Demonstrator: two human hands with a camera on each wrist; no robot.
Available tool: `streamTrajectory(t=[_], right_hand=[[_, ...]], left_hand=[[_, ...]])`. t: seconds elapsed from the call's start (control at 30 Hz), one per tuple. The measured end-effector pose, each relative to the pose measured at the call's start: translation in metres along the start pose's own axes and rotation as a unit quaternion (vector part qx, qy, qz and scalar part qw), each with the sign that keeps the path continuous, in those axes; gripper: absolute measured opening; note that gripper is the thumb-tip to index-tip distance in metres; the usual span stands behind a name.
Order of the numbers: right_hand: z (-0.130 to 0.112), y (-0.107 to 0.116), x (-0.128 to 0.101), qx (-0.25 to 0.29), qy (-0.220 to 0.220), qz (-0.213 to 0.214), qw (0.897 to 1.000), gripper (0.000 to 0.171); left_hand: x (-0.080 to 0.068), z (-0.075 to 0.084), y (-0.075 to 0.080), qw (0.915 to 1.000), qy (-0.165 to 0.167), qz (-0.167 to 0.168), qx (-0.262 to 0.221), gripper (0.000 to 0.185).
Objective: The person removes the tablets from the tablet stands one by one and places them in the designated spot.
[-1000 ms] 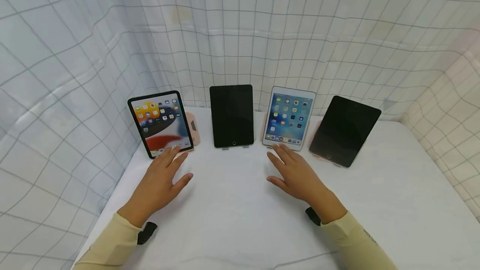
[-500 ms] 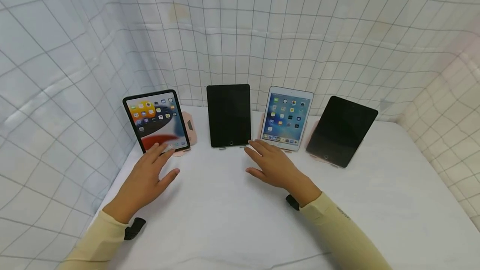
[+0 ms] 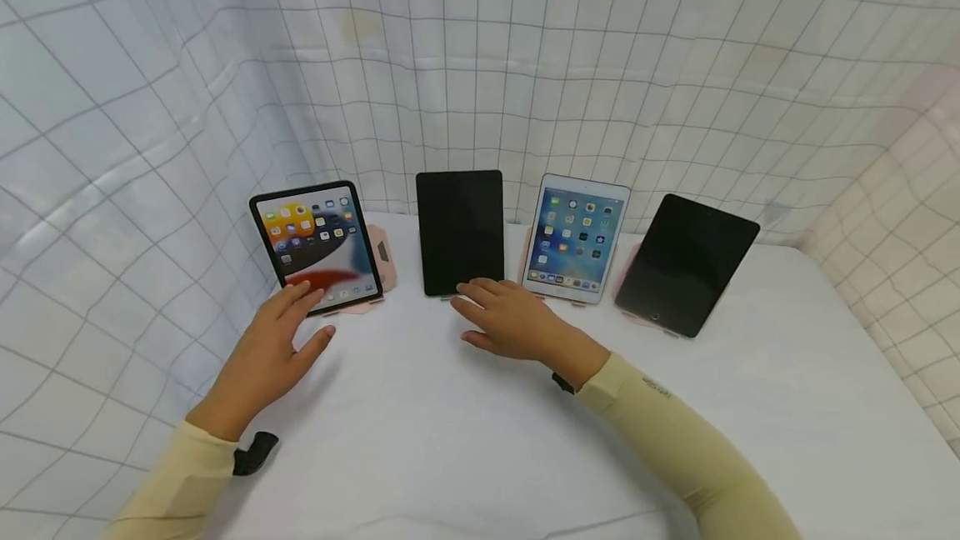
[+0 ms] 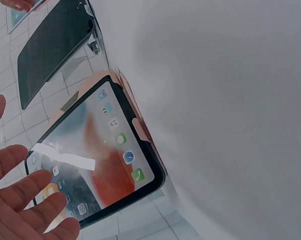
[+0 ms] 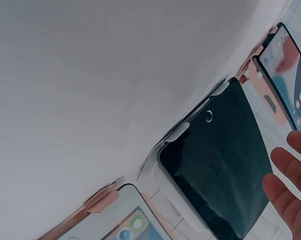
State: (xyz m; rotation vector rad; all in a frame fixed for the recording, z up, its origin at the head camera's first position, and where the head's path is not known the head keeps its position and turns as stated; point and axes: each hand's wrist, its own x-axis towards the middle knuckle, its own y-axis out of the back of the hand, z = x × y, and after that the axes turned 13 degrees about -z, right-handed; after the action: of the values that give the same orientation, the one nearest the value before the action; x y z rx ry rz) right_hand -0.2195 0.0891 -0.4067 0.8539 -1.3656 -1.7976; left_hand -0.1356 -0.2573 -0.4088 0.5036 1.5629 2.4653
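Observation:
My left hand [image 3: 262, 348] is held out with fingers spread, its fingertips overlapping the lower left of a lit black-framed tablet [image 3: 322, 236] in the head view. The right hand [image 3: 513, 319] holds nothing either; its loosely extended fingers lie across the bottom edge of a dark-screened black tablet [image 3: 461, 227]. In the left wrist view, spread fingers [image 4: 33, 200] stand in front of the lit tablet [image 4: 118, 160]. The right wrist view has fingertips [image 5: 278, 187] beside the dark tablet [image 5: 225, 160], whose round home button shows.
A white tablet [image 3: 577, 232] with a lit home screen and another dark black tablet [image 3: 688, 265] lean farther right. Pink stands [image 3: 384, 257] show behind several tablets. White cloth covers the table [image 3: 420, 432]; a grid-patterned curtain [image 3: 465, 48] hangs behind and at both sides.
My right hand has moved left, from below the white tablet to the dark one beside it. The left hand has shifted slightly left and toward me. The tablets stay in place.

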Motion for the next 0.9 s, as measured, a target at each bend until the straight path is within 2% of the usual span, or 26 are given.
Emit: streamTrajectory(t=[0.13,0.4,0.53,0.73,0.9], right_hand=[[-0.003,0.003,0.009,-0.018,0.017,0.005,1.000,0.050],[-0.003,0.002,0.032,-0.037,0.043,0.009,0.998,0.045],[0.000,-0.001,0.044,-0.042,0.040,0.009,0.998,0.042],[0.004,-0.006,0.062,-0.030,0.027,0.044,0.998,0.039],[0.003,-0.009,0.078,0.029,0.014,0.062,0.998,0.039]], left_hand=[[0.000,-0.002,0.000,1.0000,0.000,0.006,-0.001,0.058],[0.012,-0.003,-0.006,0.9992,-0.017,0.037,-0.005,0.051],[0.019,-0.007,-0.007,0.9981,-0.023,0.053,-0.020,0.048],[0.025,-0.016,-0.004,0.9964,0.007,0.070,-0.047,0.043],[0.021,-0.023,0.004,0.9946,0.050,0.068,-0.059,0.040]])
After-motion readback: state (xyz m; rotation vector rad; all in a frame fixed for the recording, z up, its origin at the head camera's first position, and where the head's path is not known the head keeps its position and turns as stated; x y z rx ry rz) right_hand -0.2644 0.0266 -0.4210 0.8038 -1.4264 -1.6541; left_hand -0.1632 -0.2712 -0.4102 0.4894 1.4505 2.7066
